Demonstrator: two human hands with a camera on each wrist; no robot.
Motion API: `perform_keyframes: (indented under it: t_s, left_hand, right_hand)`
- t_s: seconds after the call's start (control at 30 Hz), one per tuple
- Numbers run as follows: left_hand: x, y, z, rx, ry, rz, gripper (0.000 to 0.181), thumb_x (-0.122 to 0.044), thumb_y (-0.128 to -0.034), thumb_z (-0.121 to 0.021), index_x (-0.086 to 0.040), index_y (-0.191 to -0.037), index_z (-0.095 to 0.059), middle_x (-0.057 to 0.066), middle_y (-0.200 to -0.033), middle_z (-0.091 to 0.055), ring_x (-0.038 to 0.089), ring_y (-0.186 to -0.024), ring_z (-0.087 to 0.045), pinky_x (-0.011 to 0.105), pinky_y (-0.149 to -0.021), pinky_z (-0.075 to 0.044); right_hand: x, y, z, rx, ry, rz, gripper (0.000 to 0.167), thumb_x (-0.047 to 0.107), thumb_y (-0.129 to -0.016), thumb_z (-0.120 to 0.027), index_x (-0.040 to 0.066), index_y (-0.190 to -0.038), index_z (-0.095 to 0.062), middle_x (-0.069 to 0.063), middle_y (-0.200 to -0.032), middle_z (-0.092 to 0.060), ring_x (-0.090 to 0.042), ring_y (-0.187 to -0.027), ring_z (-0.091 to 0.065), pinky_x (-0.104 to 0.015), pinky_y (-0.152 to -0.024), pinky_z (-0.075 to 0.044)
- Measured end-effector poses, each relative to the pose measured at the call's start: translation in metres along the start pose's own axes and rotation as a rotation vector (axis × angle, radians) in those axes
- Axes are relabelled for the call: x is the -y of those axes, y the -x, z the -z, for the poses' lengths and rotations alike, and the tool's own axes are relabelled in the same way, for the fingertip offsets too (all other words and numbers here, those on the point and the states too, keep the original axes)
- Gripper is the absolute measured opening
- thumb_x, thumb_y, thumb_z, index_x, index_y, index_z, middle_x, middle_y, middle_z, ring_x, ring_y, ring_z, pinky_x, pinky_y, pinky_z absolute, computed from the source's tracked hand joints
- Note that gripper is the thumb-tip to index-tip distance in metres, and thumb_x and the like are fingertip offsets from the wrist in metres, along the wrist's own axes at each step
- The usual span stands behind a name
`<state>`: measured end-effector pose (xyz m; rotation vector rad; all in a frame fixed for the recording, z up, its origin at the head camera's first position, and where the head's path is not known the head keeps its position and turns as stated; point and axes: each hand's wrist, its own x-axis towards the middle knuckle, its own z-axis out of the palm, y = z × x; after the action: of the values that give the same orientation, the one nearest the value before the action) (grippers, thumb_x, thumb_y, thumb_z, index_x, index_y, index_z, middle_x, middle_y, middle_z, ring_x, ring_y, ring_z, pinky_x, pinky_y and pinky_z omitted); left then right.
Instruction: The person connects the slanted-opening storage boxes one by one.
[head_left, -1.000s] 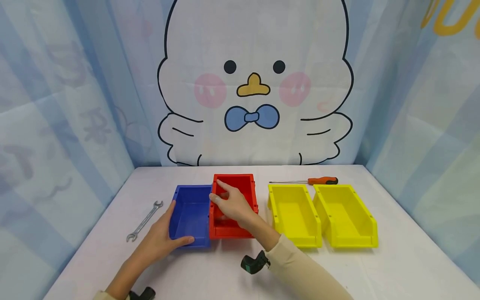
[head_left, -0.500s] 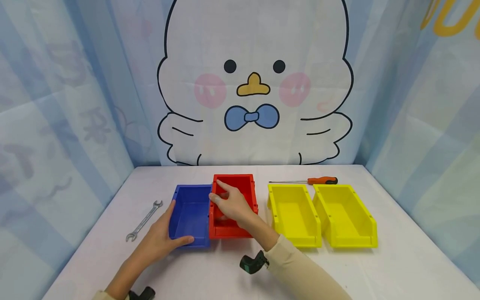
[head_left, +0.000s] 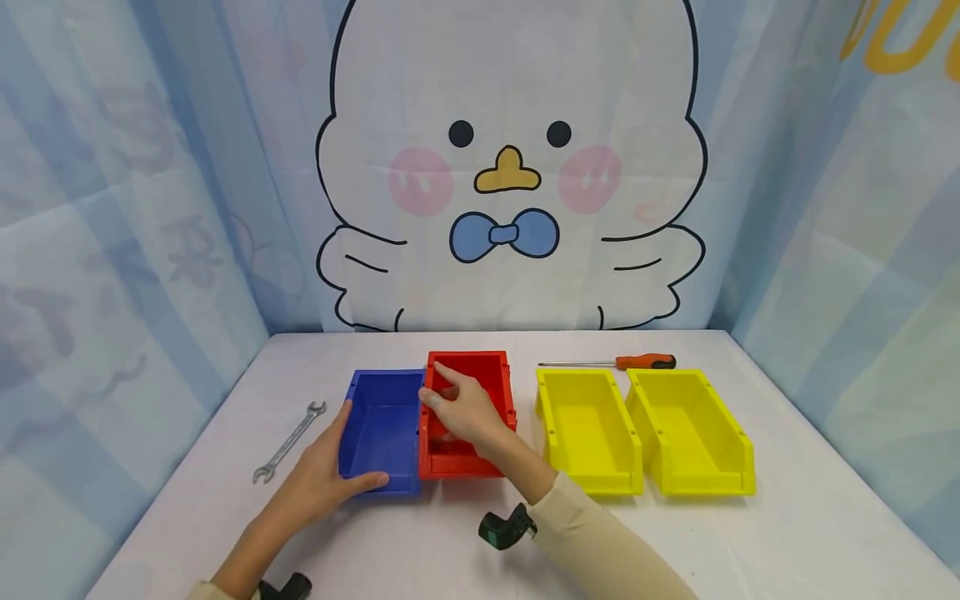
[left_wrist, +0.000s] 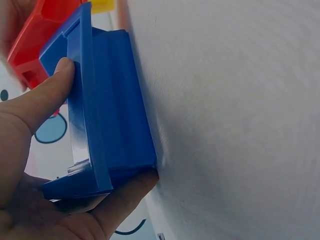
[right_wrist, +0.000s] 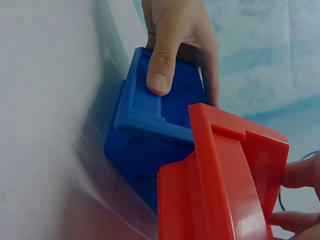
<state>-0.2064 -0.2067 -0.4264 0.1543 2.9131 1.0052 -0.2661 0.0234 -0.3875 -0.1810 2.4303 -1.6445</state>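
At the left of the group, my left hand grips the blue bin, thumb over its front edge and fingers along its left side. The left wrist view shows the thumb on the wall of the blue bin and a finger underneath its edge. My right hand holds the red bin by its left side, reaching across its inside. The red bin stands against the right side of the blue one, its rim a little over the blue rim. In the right wrist view, fingertips touch the red bin.
Two yellow bins stand side by side to the right. Behind them lies a screwdriver with an orange handle. A metal wrench lies on the white table left of my left hand. Curtains surround the table.
The red bin's back edge has shifted very slightly down in the head view, with my right hand still on it. My left hand and the blue bin have barely moved.
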Motion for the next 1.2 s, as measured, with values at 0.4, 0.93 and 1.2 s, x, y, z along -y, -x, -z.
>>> perform_keyframes:
  t_s: [0.4, 0.93, 1.2]
  left_hand:
    - [0.0004, 0.0001, -0.0005, 0.002, -0.002, 0.01, 0.132, -0.055, -0.0835, -0.087, -0.001, -0.17, -0.003, 0.032, -0.174, -0.016, 0.056, -0.158, -0.024, 0.072, -0.124, -0.033]
    - [-0.0008, 0.0012, -0.0003, -0.007, -0.012, 0.006, 0.131, -0.054, -0.084, -0.087, -0.001, -0.17, -0.004, 0.032, -0.174, -0.017, 0.056, -0.157, -0.026, 0.072, -0.123, -0.033]
    - [-0.0001, 0.0011, -0.001, -0.004, -0.007, 0.005, 0.131, -0.055, -0.084, -0.086, -0.002, -0.17, -0.002, 0.031, -0.174, -0.016, 0.056, -0.158, -0.025, 0.072, -0.123, -0.033]
  right_hand:
    - [-0.0026, 0.0007, -0.0014, -0.002, 0.008, 0.008, 0.067, 0.033, -0.104, -0.069, 0.028, -0.164, -0.042, -0.02, -0.15, -0.057, -0.026, -0.112, -0.067, -0.036, -0.076, -0.068]
    - [-0.0067, 0.0015, -0.0025, -0.003, -0.004, 0.02, 0.067, 0.033, -0.103, -0.069, 0.028, -0.164, -0.042, -0.02, -0.149, -0.058, -0.024, -0.105, -0.069, -0.035, -0.074, -0.068]
    - [-0.009, 0.0013, -0.0024, 0.003, -0.008, 0.013, 0.067, 0.034, -0.103, -0.07, 0.029, -0.164, -0.041, -0.02, -0.15, -0.058, -0.026, -0.11, -0.07, -0.036, -0.074, -0.068]
